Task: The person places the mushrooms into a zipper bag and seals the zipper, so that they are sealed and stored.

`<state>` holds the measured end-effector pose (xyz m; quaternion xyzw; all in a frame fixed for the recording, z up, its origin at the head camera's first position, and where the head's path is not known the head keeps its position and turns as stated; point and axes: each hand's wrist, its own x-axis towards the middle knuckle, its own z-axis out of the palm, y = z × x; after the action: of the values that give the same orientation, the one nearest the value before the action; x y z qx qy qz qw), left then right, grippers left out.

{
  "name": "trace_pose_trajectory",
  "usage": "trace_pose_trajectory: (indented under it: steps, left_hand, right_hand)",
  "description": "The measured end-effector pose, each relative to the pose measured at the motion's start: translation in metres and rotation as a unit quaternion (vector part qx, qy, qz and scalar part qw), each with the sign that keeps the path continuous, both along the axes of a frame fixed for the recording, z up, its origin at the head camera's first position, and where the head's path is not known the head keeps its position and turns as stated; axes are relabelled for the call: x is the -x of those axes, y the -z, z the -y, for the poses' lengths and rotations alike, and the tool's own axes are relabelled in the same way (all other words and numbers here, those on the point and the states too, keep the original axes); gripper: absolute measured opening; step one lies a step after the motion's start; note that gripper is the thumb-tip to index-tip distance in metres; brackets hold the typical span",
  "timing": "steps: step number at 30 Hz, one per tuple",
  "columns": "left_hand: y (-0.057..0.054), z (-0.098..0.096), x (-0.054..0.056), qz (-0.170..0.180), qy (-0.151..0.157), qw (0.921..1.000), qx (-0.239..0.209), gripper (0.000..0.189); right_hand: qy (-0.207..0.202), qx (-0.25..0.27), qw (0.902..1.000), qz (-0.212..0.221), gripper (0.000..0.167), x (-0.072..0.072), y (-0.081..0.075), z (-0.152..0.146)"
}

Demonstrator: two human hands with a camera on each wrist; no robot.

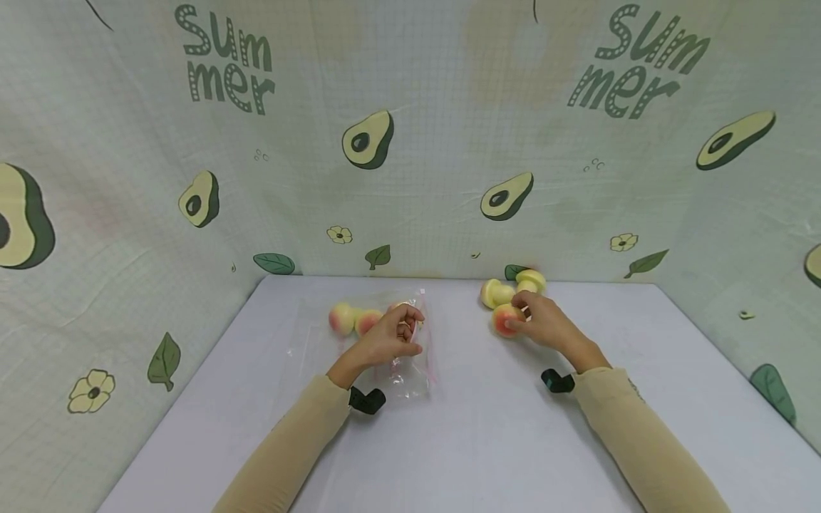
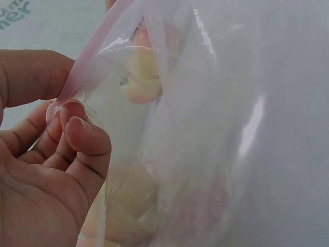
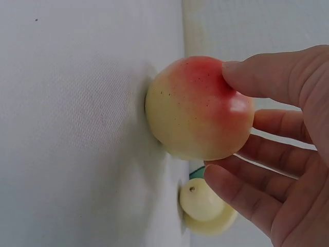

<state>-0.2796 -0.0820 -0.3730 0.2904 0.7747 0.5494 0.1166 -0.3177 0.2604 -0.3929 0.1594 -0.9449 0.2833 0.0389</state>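
Observation:
My left hand (image 1: 388, 338) pinches the pink edge of a clear plastic zip bag (image 2: 226, 103) between thumb and fingers. Through its film, several red-and-yellow rounded pieces (image 1: 343, 318) show, blurred. Over on the right, my right hand (image 1: 545, 322) holds a round red-and-yellow fruit (image 3: 198, 110), peach-like, with small dark specks. The thumb lies on its red side and the fingers curl below. It sits at or just above the table; a gap is hard to make out. Just behind it are two pale yellow mushroom-shaped pieces (image 1: 494, 293).
A white-covered table (image 1: 474, 434) carries everything. Behind and at both sides hangs a cloth (image 1: 423, 142) printed with avocados and leaves. The mushroom-shaped pieces lie close to the table's back edge. Each wrist bears a small black camera (image 1: 367, 400).

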Motion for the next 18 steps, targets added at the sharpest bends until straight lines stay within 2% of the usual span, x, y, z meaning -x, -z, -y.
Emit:
trace_pose_trajectory:
  steps: [3, 13, 18]
  left_hand:
    - [0.001, 0.0, 0.0, 0.001, 0.0, 1.0, -0.005, 0.044]
    - [0.002, 0.0, 0.002, 0.003, 0.003, 0.9999, -0.012, 0.046]
    - [0.002, 0.0, 0.002, 0.003, 0.0, 1.0, -0.007, 0.045]
  right_hand:
    - [-0.011, 0.0, 0.9999, -0.013, 0.035, 0.0, 0.001, 0.001]
    - [-0.059, 0.022, 0.9967, -0.051, 0.029, -0.002, 0.003, 0.008]
    - [-0.063, 0.01, 0.9953, -0.073, 0.025, -0.003, 0.004, 0.011]
